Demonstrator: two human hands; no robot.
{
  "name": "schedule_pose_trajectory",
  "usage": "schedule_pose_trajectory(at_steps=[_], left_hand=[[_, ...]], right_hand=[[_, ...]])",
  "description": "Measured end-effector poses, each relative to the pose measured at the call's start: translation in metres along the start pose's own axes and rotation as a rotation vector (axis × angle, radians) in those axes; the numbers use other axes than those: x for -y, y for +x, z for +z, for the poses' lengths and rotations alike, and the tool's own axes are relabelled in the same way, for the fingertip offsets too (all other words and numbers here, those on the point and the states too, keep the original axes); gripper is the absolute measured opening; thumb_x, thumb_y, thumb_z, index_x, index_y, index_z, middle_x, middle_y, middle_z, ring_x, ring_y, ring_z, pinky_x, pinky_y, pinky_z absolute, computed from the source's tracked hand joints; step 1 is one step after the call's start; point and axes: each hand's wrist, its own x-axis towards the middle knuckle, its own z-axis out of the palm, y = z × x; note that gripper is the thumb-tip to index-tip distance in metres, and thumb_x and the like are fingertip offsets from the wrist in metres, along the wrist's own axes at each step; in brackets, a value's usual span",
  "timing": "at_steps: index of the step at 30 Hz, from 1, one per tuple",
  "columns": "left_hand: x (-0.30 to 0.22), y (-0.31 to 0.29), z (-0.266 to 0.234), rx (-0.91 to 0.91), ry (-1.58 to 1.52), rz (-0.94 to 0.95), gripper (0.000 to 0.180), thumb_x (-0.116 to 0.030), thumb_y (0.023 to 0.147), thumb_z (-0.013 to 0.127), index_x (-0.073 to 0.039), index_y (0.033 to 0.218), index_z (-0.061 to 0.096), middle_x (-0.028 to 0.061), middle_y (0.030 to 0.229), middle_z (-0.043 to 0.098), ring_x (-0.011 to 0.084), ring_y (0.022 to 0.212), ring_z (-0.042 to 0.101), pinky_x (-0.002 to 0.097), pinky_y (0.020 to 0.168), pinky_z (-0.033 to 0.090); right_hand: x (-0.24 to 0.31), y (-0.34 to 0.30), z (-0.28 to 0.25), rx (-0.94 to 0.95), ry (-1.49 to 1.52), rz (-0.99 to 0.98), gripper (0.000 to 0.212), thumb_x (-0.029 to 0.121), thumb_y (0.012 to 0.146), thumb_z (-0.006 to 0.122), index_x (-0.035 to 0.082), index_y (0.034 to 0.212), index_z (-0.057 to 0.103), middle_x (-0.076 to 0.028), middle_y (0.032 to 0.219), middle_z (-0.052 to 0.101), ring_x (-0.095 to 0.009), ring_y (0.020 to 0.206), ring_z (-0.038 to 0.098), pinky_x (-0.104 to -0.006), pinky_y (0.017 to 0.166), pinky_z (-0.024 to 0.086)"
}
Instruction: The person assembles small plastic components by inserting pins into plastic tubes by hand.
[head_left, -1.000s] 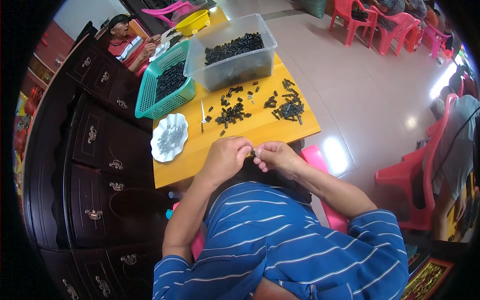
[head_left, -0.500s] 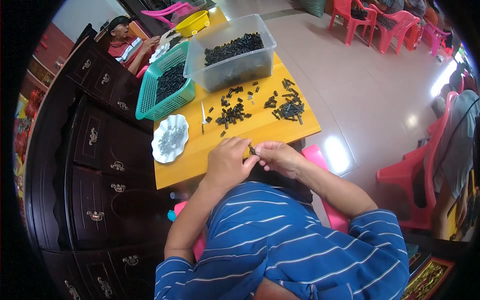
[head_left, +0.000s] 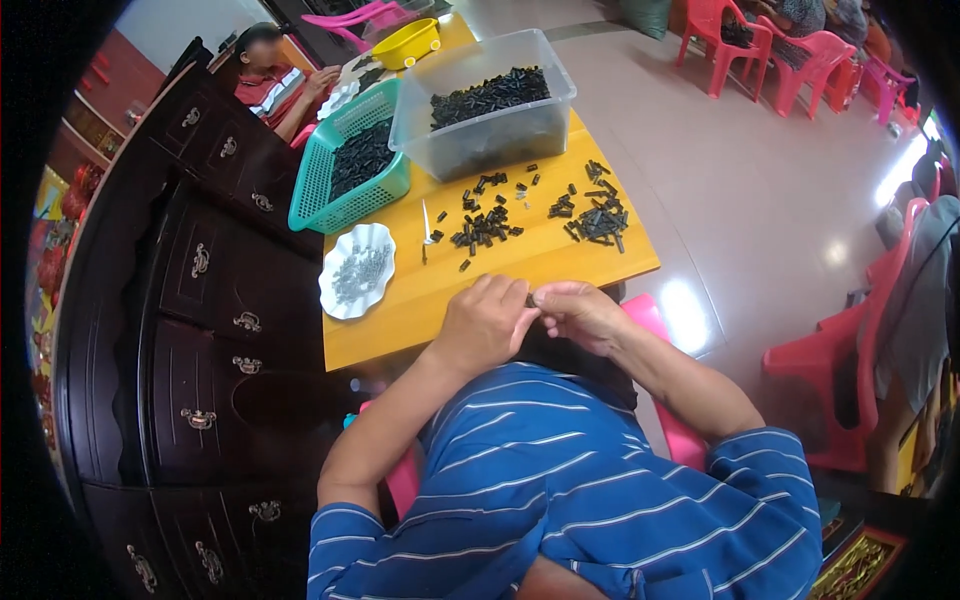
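A small dark cylindrical piece (head_left: pixel 531 299) is pinched between my two hands just off the table's near edge. My left hand (head_left: pixel 484 318) is closed, thumb and fingers pressed on one side of it. From the other side my right hand (head_left: pixel 580 312) grips it with thumb and forefinger. Much of the piece is covered by fingertips. Beyond my hands, a loose pile of short black pieces (head_left: pixel 484 230) lies on the wooden table (head_left: pixel 400 318). A second pile of black pieces (head_left: pixel 602 218) is at the right, and a thin white tool (head_left: pixel 426 220) lies near the first pile.
A white scalloped plate (head_left: pixel 335 298) holds small clear parts. Behind stand a green basket (head_left: pixel 345 212) and a clear bin (head_left: pixel 480 150), both with black pieces. Dark drawers (head_left: pixel 200 330) flank the left. A person (head_left: pixel 275 88) sits at the far end; red chairs (head_left: pixel 815 65) stand right.
The view has shifted, so the table and its contents appear further right. Both hands still pinch the small piece, which is now more covered by the fingers.
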Motion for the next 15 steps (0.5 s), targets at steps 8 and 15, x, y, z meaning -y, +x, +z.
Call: schedule_pose_trajectory(at_steps=[8, 15], left_hand=[[-0.002, -0.001, 0.004, -0.038, -0.03, 0.032, 0.026, -0.013, 0.079, 0.075, -0.003, 0.099, 0.061, 0.0137, 0.086, 0.062, 0.0337, 0.08, 0.063, 0.0428, 0.069, 0.052], [0.004, 0.0, -0.004, -0.012, -0.062, 0.023, 0.024, -0.011, 0.081, 0.073, -0.003, 0.1, 0.061, 0.0148, 0.087, 0.063, 0.034, 0.079, 0.063, 0.0421, 0.068, 0.052]], right_hand=[[-0.006, 0.0, 0.005, -0.087, -0.08, -0.098, 0.016, 0.021, 0.098, 0.069, 0.006, 0.098, 0.072, 0.0, 0.083, 0.069, -0.007, 0.068, 0.057, -0.0225, 0.067, 0.051], [-0.003, 0.001, 0.01, -0.086, -0.179, -0.192, 0.015, 0.02, 0.099, 0.066, 0.006, 0.097, 0.071, 0.001, 0.078, 0.064, -0.008, 0.068, 0.056, -0.023, 0.064, 0.048]])
